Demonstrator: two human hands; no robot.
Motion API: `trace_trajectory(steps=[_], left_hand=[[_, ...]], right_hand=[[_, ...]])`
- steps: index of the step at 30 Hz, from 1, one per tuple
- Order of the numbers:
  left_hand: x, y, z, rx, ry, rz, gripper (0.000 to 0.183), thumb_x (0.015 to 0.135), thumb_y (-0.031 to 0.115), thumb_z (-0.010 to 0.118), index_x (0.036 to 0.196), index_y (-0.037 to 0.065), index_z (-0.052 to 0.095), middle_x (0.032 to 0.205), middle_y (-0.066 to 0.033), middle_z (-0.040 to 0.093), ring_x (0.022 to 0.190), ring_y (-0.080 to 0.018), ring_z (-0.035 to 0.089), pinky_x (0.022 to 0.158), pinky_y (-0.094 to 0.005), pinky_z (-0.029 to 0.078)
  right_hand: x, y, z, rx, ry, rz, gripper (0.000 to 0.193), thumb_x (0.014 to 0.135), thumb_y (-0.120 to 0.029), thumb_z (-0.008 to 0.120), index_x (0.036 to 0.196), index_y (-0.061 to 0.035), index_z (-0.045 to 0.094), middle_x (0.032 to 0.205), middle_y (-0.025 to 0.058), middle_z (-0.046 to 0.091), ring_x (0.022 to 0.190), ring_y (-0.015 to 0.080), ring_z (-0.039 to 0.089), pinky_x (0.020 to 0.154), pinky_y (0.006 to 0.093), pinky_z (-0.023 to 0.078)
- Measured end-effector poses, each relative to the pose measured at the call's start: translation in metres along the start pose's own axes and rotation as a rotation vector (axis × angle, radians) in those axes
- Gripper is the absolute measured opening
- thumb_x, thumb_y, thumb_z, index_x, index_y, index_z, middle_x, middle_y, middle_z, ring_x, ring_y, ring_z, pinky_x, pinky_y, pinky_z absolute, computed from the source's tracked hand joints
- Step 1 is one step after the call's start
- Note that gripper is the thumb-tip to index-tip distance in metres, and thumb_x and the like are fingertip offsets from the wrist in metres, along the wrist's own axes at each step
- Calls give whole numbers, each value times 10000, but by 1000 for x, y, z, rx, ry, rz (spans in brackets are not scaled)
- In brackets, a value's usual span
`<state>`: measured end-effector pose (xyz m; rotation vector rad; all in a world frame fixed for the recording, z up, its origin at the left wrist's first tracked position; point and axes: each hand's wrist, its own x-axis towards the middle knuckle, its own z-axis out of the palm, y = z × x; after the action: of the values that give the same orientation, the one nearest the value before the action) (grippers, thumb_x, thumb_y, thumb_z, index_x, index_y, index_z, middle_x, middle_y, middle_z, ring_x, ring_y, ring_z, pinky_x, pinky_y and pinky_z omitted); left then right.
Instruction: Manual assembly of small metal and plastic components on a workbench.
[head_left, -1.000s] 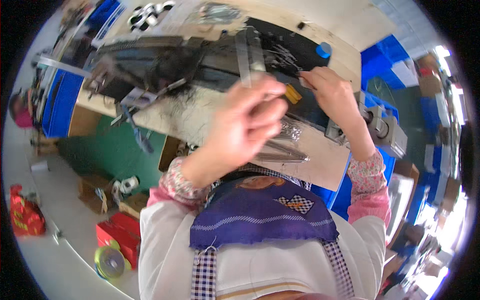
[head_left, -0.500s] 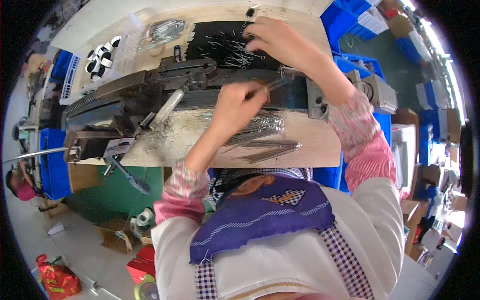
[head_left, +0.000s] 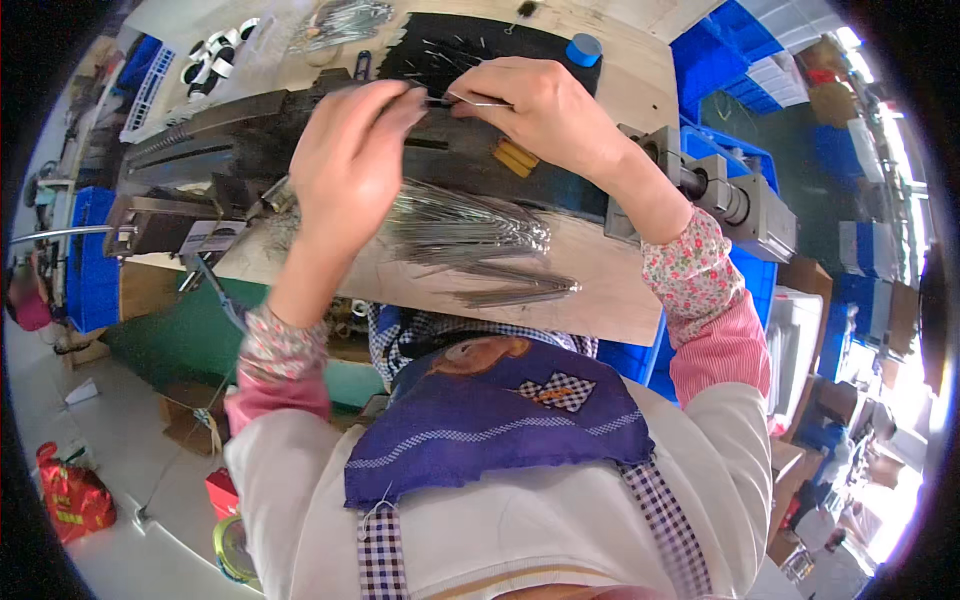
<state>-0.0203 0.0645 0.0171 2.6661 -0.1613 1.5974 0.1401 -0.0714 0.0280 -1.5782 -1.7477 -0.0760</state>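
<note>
Together: both hands meet above the dark machine bed [head_left: 250,140], each pinching one end of the same thin metal rod [head_left: 470,101].
Left hand [head_left: 345,165]: fingertips pressed together on the rod's left end; the remaining fingers curl loosely beneath.
Right hand [head_left: 545,110]: thumb and forefinger nip the rod's right part, the other fingers arched over it.
Rod's place: held level between the two hands, just above the black mat [head_left: 480,45] that lies beyond the knuckles.
Handling: judged very light and springy; it likely flexes if gripped only at one tip, and the smooth metal may slide between bare fingers. A pinch near each end, as now, seems the steadiest hold.
Look: a slim, bright, silvery wire, straight as far as can be seen; its ends are hidden by the fingers.
Below the hands: a fanned heap of similar rods [head_left: 460,225] rests on the wooden bench [head_left: 600,300], nearer the body.
Beyond the right hand: a blue cap [head_left: 583,49] stands on the bench.
Right of the right wrist: a grey motor block [head_left: 730,200].
</note>
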Motion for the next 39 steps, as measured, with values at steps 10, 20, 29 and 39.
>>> trace_trajectory(steps=[10,20,29,39], left_hand=[[2,29,-29,-2533,247,-1675,484,954,442,439,1044,-15,572,581,-46,473,392,-88,391,346,-226,312],[-80,27,-21,-797,-433,-1464,244,887,265,627,830,30,601,599,-30,571,509,-102,534,461,-247,405],[-138,-46,-59,-915,254,-1807,331,936,296,557,913,-21,647,611,-1,513,439,-63,387,386,-222,243],[-17,68,-17,-1344,-10,-1198,255,979,241,496,845,30,540,572,44,369,446,-32,280,402,-206,229]], right_hand=[[6,19,25,-43,-103,141,165,786,-176,633,877,-45,677,847,147,653,821,329,631,759,407,508],[-13,-25,19,-463,-18,-22,211,773,-135,602,976,-91,633,966,76,592,779,286,631,658,387,540],[-96,41,51,-587,-174,652,178,921,-200,510,1009,-49,482,971,180,558,788,398,599,647,468,498],[-108,-65,-33,-47,-279,661,205,889,-203,586,886,-18,497,780,190,584,732,404,574,620,446,444]])
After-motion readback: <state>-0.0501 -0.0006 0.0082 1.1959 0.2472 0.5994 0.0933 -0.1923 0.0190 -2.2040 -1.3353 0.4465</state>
